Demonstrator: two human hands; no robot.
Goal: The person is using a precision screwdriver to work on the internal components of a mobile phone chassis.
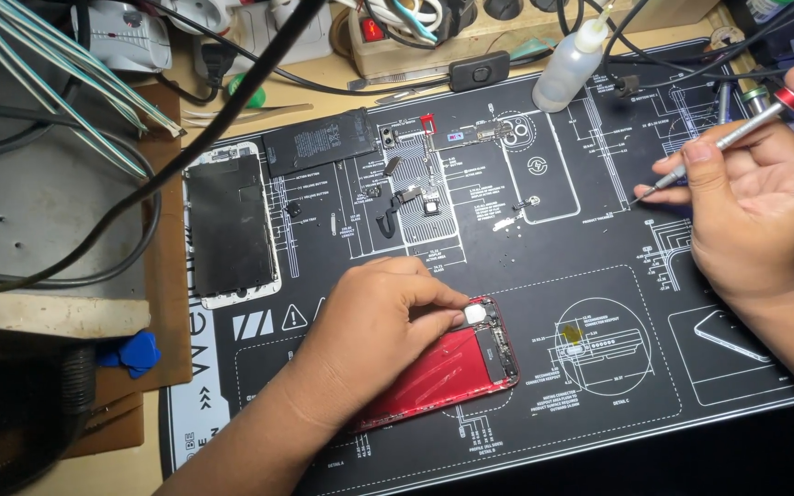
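My left hand (374, 335) rests on a red phone housing (452, 367) that lies open on the black repair mat (599, 276); its thumb and fingers pinch a small pale part at the housing's upper end. Over at the mat's right side, my right hand (760, 211) holds a slim silver screwdriver (723, 142) with a red cap, tip pointing down-left just above the mat.
A detached phone screen (232, 225) lies at the mat's left, a black battery (322, 140) above it. Small phone parts and flex cables (415, 184) sit mid-mat. A white squeeze bottle (567, 64) stands at the back. Thick cables (140, 197) cross the left. Blue picks (135, 352) lie left.
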